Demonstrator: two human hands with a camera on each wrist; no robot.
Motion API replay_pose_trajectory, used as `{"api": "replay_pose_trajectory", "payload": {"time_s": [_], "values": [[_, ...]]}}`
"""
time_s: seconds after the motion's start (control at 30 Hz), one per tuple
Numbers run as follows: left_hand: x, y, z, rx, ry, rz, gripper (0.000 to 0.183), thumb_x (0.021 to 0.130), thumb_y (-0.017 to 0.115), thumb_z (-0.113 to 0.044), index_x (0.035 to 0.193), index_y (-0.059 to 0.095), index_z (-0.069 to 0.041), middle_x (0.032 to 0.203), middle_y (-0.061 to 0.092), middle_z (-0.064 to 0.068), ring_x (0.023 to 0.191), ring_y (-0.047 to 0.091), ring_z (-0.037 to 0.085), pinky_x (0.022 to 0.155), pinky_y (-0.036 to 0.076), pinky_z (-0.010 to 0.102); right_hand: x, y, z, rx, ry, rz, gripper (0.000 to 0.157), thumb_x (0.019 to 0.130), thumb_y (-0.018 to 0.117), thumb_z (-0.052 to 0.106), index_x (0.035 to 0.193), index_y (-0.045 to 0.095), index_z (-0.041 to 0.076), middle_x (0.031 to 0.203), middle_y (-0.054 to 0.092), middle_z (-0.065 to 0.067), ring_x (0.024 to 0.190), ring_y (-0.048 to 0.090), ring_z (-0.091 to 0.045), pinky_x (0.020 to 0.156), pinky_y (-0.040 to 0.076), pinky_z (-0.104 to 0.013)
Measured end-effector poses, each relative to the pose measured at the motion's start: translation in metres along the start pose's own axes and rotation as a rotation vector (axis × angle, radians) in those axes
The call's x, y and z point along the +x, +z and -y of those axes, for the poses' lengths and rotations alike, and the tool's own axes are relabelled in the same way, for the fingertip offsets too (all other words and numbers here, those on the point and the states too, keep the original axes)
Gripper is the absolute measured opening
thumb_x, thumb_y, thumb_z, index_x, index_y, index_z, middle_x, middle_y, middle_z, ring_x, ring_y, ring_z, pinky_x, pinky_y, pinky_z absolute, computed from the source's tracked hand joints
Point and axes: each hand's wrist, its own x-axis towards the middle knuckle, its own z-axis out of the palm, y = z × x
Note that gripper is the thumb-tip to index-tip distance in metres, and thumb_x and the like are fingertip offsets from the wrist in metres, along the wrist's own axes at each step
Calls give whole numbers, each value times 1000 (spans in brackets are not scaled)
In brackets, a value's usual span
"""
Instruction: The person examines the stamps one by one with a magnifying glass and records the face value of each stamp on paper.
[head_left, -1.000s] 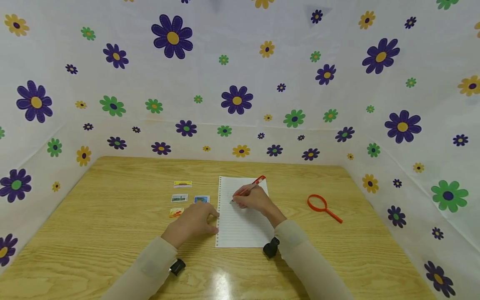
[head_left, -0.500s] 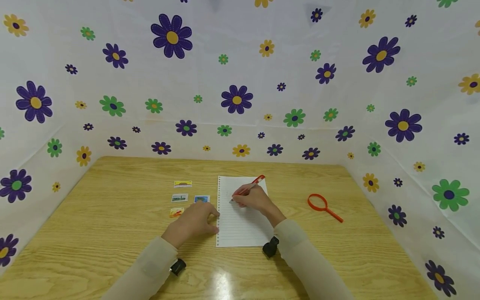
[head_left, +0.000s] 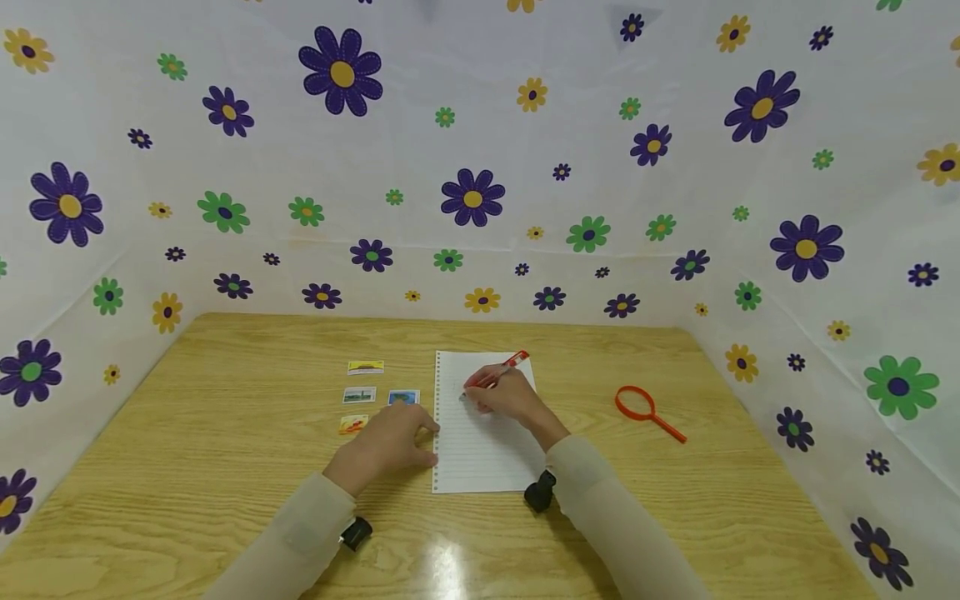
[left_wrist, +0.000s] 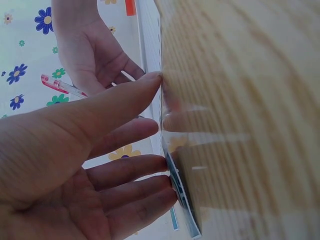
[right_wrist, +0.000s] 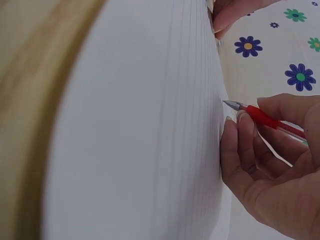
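Observation:
My right hand (head_left: 507,395) grips a red pen (head_left: 517,359) over the upper left part of a lined sheet of paper (head_left: 483,458). In the right wrist view the pen's metal tip (right_wrist: 233,104) is at the paper's surface, and the fingers rest against the sheet. My left hand (head_left: 384,442) rests at the sheet's punched left edge, thumb and fingertips touching down with fingers fairly straight. Just beyond its fingers lies a blue stamp-like picture card (head_left: 405,397), partly covered by the hand. A hand and the pen (left_wrist: 62,85) also show in the left wrist view.
More small picture cards lie left of the sheet: a yellow one (head_left: 366,367), a greenish one (head_left: 359,395) and an orange one (head_left: 353,424). A red magnifying glass (head_left: 651,414) lies to the right on the wooden table (head_left: 225,400). Flower-patterned cloth (head_left: 420,150) encloses the back and sides.
The pen tip has shifted very slightly up the page, and the right hand's fingers have moved a little. The left hand stays in place. Cards and magnifying glass lie as before.

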Motion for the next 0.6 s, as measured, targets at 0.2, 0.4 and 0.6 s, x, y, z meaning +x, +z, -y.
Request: {"api": "replay_pose_trajectory", "payload": {"time_s": [0.2, 0.4, 0.6], "values": [[-1, 0, 0, -6, -11, -2, 42, 80, 90, -21, 116, 78, -5, 123, 74, 11, 123, 62, 36, 108, 50, 52, 1, -1, 0, -56, 5, 35, 10, 92, 75, 22, 98, 79, 15, 84, 75, 1, 64, 61, -8, 57, 43, -21], [0, 1, 0, -5, -14, 0, 41, 79, 90, -22, 115, 78, -5, 122, 74, 10, 121, 63, 34, 107, 50, 51, -1, -3, -1, -42, -8, 53, 9, 91, 73, 18, 94, 79, 12, 78, 73, 1, 64, 61, -7, 59, 44, -21], [0, 1, 0, 4, -7, 0, 41, 80, 90, -22, 115, 78, -5, 121, 75, 10, 120, 64, 34, 107, 51, 51, -2, -3, -2, -32, -20, 63, 10, 92, 74, 21, 96, 78, 12, 83, 74, 1, 66, 63, -8, 59, 45, -21]]}}
